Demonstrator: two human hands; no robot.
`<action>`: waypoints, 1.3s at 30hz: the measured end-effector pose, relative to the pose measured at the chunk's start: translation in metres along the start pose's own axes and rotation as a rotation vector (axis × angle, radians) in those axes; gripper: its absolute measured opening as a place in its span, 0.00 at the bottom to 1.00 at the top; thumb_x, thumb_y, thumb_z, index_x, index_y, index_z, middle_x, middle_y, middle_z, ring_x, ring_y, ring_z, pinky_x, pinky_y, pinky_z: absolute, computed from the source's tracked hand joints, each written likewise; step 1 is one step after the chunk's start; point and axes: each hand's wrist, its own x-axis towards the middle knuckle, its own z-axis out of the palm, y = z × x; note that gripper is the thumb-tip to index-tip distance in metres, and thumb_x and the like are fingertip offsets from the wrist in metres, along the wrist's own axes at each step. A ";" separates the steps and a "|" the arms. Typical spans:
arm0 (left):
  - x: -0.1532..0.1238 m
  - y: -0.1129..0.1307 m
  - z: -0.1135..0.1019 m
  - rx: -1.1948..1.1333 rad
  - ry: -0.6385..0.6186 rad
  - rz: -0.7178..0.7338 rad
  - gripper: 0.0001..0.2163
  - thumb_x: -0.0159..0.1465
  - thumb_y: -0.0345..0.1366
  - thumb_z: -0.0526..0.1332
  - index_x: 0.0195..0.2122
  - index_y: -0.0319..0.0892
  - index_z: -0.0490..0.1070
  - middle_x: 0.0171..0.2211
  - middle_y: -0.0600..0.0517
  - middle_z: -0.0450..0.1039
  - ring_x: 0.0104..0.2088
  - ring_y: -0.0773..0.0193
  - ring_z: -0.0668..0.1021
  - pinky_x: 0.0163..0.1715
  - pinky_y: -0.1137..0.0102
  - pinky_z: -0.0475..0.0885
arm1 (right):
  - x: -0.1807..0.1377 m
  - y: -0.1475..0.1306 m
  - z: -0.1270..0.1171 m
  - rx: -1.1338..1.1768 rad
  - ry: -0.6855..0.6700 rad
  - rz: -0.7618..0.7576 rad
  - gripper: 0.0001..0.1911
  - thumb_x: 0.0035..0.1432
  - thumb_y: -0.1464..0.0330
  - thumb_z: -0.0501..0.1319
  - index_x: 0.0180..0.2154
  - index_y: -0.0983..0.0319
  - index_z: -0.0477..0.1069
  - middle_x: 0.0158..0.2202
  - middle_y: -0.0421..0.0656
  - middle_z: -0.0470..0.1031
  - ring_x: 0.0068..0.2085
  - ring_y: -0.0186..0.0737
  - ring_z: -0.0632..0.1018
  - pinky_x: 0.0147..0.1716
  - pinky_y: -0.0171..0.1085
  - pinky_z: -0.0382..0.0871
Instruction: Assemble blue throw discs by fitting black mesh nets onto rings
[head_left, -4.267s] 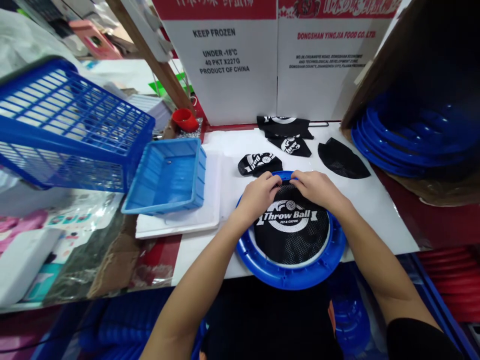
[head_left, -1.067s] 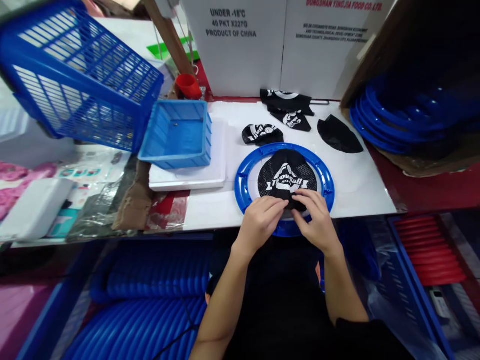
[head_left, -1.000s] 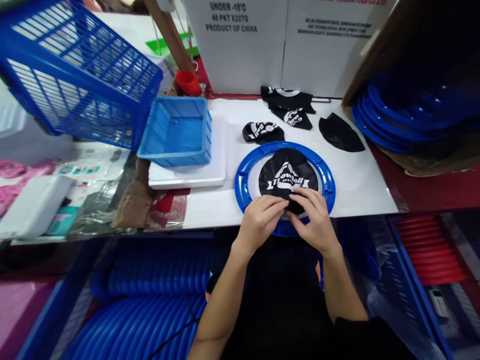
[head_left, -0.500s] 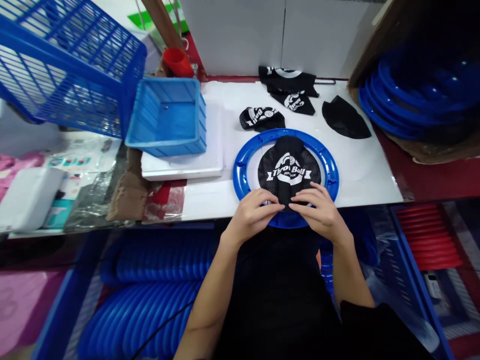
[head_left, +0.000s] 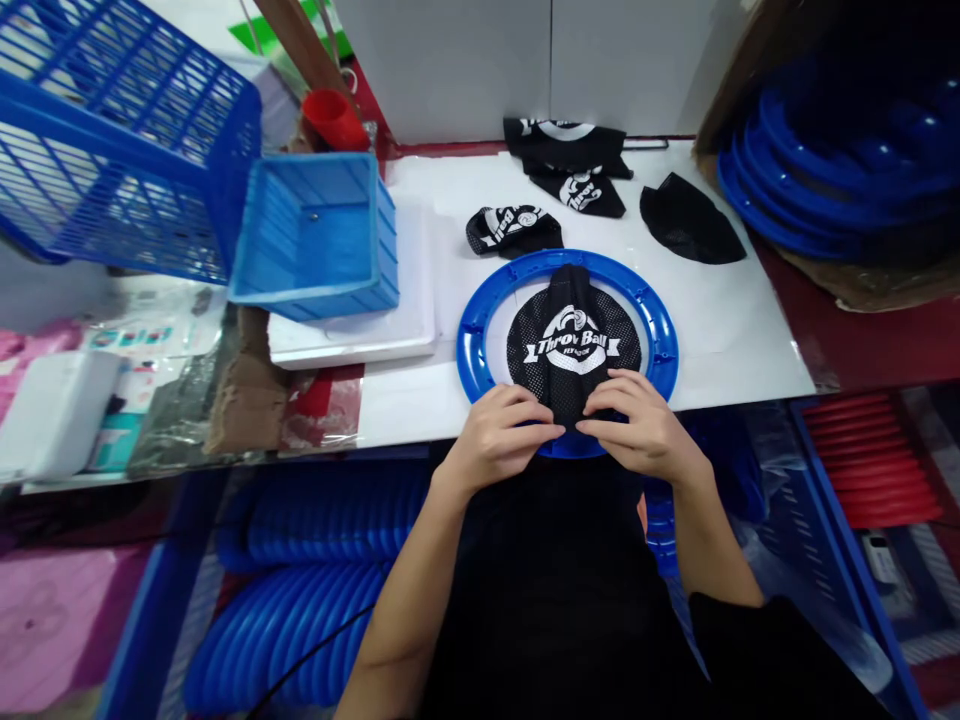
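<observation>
A round black mesh cloth [head_left: 571,345] with white "Throw Ball" print lies inside a blue plastic ring [head_left: 475,350] near the table's front edge. A raised fold runs down the middle of the cloth. With fingertips pinched, my left hand [head_left: 501,432] grips the cloth's near edge just left of the fold. My right hand [head_left: 643,425] pinches the same edge from the right, fingers curled over the ring's near right part. Between the two hands, the cloth's near end meets the ring's front. Fingertips partly hide that edge.
Several printed black cloths [head_left: 514,230] and a plain black mesh piece [head_left: 691,220] lie behind the ring. A blue bin [head_left: 311,235] stands left on a white foam slab [head_left: 352,345]. Blue rings [head_left: 795,190] fill a carton at right; more blue rings [head_left: 300,620] sit below the table.
The cloth's near end has come slightly closer to me, over the front of the ring, with both hands still pinching it. The whole view has shifted a little.
</observation>
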 end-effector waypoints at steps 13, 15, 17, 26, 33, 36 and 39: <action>0.004 0.004 -0.002 -0.005 -0.043 -0.056 0.07 0.73 0.29 0.63 0.43 0.44 0.81 0.37 0.49 0.82 0.39 0.60 0.79 0.38 0.63 0.75 | 0.004 -0.008 0.003 0.051 -0.026 0.082 0.10 0.69 0.73 0.61 0.46 0.57 0.80 0.40 0.42 0.85 0.42 0.43 0.83 0.58 0.56 0.74; 0.005 0.005 -0.002 -0.010 -0.028 -0.055 0.06 0.73 0.28 0.64 0.42 0.44 0.80 0.38 0.48 0.82 0.39 0.59 0.79 0.39 0.63 0.75 | 0.005 -0.010 0.005 0.011 -0.041 0.087 0.09 0.70 0.71 0.63 0.48 0.58 0.81 0.39 0.43 0.85 0.42 0.43 0.82 0.57 0.55 0.73; 0.005 0.005 -0.001 -0.017 -0.025 -0.056 0.05 0.73 0.28 0.64 0.42 0.44 0.80 0.38 0.48 0.82 0.40 0.59 0.79 0.39 0.63 0.76 | 0.006 -0.010 0.006 -0.041 -0.063 0.081 0.10 0.71 0.71 0.63 0.49 0.57 0.82 0.38 0.42 0.84 0.42 0.44 0.81 0.58 0.57 0.71; 0.006 0.004 -0.004 -0.101 -0.039 -0.069 0.06 0.72 0.29 0.65 0.44 0.46 0.81 0.42 0.51 0.88 0.43 0.58 0.81 0.44 0.62 0.78 | 0.001 -0.006 0.009 -0.124 0.023 0.001 0.09 0.69 0.72 0.64 0.42 0.53 0.82 0.37 0.39 0.83 0.43 0.43 0.80 0.60 0.58 0.69; 0.007 0.004 -0.010 -0.084 -0.143 -0.112 0.08 0.73 0.30 0.64 0.42 0.47 0.83 0.44 0.49 0.87 0.45 0.57 0.81 0.46 0.60 0.78 | -0.004 -0.003 0.009 -0.031 -0.008 -0.004 0.13 0.68 0.73 0.66 0.46 0.49 0.83 0.41 0.39 0.85 0.46 0.45 0.80 0.59 0.59 0.72; 0.009 0.006 -0.012 -0.061 -0.160 -0.135 0.07 0.72 0.30 0.64 0.40 0.47 0.82 0.44 0.48 0.85 0.46 0.56 0.80 0.47 0.59 0.77 | -0.004 -0.002 0.008 -0.007 0.001 -0.012 0.14 0.68 0.74 0.65 0.45 0.49 0.83 0.41 0.39 0.85 0.46 0.45 0.80 0.58 0.59 0.73; 0.010 0.007 -0.012 -0.057 -0.164 -0.140 0.07 0.73 0.29 0.64 0.40 0.46 0.81 0.44 0.48 0.85 0.46 0.55 0.79 0.47 0.58 0.76 | -0.002 -0.002 0.005 -0.043 0.003 -0.058 0.13 0.68 0.75 0.64 0.44 0.51 0.82 0.40 0.40 0.84 0.45 0.45 0.80 0.57 0.58 0.74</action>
